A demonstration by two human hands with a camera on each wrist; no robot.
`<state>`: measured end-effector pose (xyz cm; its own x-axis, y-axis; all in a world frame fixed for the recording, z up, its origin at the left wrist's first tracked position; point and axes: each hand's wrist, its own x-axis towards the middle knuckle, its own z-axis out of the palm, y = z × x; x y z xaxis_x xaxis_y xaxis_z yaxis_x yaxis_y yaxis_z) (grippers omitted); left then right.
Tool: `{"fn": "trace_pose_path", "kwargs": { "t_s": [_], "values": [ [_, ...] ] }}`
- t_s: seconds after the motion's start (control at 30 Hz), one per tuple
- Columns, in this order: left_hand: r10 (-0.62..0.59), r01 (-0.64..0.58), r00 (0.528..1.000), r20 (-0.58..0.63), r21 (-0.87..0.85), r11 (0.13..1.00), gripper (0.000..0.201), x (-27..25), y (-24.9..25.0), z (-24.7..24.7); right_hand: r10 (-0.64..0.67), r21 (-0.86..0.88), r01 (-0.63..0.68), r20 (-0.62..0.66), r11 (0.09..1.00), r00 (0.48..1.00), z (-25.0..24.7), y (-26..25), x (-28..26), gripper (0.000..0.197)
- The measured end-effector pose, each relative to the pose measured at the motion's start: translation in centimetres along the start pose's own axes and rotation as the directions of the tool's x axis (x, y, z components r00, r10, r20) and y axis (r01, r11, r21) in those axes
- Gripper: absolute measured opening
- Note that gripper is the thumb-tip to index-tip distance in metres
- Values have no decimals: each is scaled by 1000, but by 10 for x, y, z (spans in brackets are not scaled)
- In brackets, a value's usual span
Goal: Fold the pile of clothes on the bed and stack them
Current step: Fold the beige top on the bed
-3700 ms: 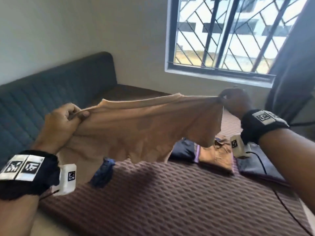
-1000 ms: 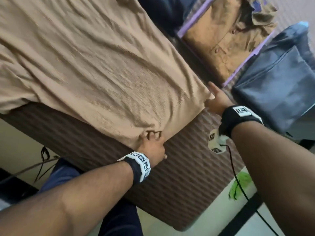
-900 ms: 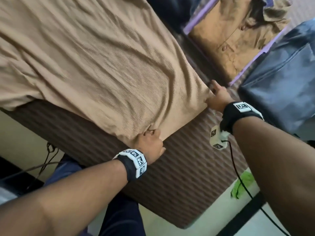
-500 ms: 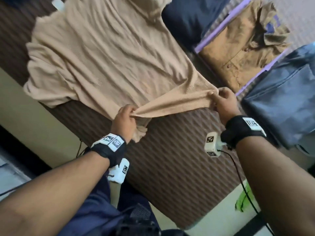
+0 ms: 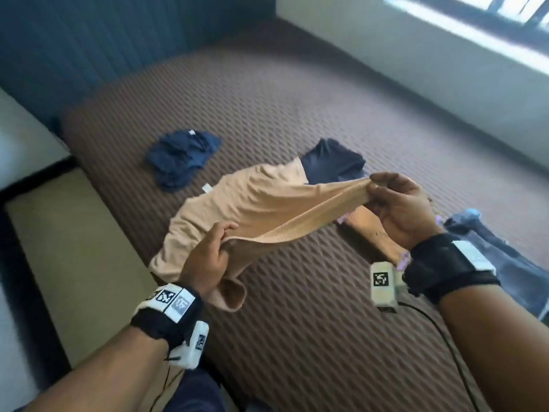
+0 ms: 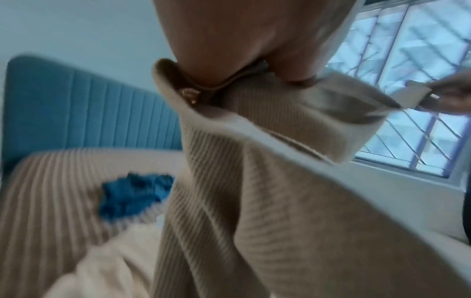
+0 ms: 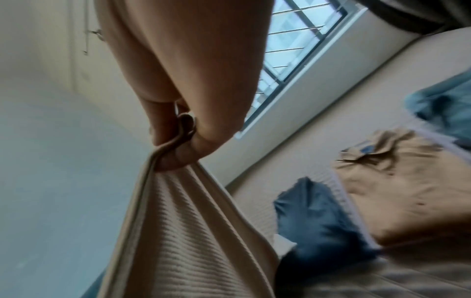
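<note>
We see blue padded headboard [image 5: 98, 40] at bed's far end, barred window [image 6: 407, 90] w/ grille in far wall, beige floor [image 5: 74, 248] beside bed.

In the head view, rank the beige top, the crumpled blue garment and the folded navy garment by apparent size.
1. beige top, though nearest the camera.
2. crumpled blue garment.
3. folded navy garment, partly hidden behind the top, so its rank is unsure.

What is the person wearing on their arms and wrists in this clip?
Bare forearms, no sleeves. Each wrist has a black band: the left wristband carries white square-code tags and a white camera block beneath it; the right wristband has a white tag, a coded white camera block and a thin black cable.
</note>
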<state>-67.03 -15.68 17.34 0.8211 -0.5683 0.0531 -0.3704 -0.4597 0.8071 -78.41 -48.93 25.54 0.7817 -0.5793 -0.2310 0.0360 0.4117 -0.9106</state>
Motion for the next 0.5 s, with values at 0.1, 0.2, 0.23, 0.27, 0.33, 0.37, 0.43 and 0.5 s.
{"fn": "trace_pose_path", "kwargs": {
  "t_s": [0.1, 0.2, 0.23, 0.27, 0.33, 0.37, 0.43, 0.5],
  "values": [
    [150, -178, 980, 129, 249, 952, 59, -15, 17, -57, -104, -83, 103, -1, 991, 995, 44, -35, -6, 19],
    [195, -206, 978, 69, 322, 924, 50, -31, 16, -114, -226, -209, 223, 11, 952, 974, 97, -68, -15, 19],
    [203, -196, 979, 12, 321, 927, 47, -33, 12, -129, -248, -254, 245, 23, 936, 969, 112, -77, -17, 20],
    [222, -194, 974, -53, 323, 926, 44, -35, 10, -144, -264, -296, 263, 37, 918, 964, 127, -85, -19, 21],
    [244, -175, 950, -192, 318, 932, 38, -37, 11, -171, -277, -368, 275, 48, 888, 960, 155, -96, -22, 20],
    [240, -157, 939, -248, 314, 936, 33, -36, 14, -183, -282, -403, 274, 41, 873, 959, 167, -101, -23, 19],
    [280, -172, 911, -301, 339, 925, 29, -32, 24, -204, -302, -479, 274, 20, 834, 953, 189, -110, -21, 19],
    [331, -202, 886, -324, 372, 906, 28, -24, 28, -226, -360, -553, 317, 32, 770, 932, 208, -120, -19, 20]
  ]
}}
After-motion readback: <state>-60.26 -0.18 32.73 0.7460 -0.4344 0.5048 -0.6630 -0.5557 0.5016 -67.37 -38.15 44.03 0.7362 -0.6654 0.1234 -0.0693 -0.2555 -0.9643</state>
